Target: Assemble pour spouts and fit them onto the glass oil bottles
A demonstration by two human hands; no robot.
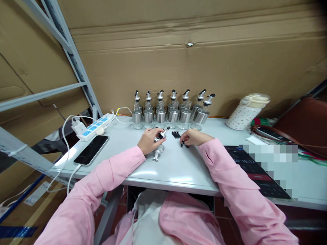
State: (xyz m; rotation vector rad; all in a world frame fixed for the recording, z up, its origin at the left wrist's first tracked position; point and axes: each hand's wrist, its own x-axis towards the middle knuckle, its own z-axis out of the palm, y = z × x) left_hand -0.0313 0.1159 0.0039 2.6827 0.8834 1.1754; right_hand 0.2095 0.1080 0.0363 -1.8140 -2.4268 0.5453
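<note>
My left hand [149, 140] is closed round a silver pour spout with a black tip [163, 133], just above the table. Below those fingers lies another silver pour spout [157, 154], on its side. My right hand [191, 137] has its fingers pinched together low over the tabletop, at a small black cap [182, 143]; more black pieces lie right under the fingers. Between the hands is a short row of small black caps [175, 134]. Behind them stand several glass bottles with steel sleeves [173, 115]. Silver spouts with black tips top the back ones; some front bottles show bare necks.
To the left, a black phone [91, 150] lies beside a white power strip [98, 127] with cables. A spotted tumbler [246, 112], a brown bag [304, 126] and a dark screen with a timer [255, 170] are on the right. Cardboard [163, 64] backs the table.
</note>
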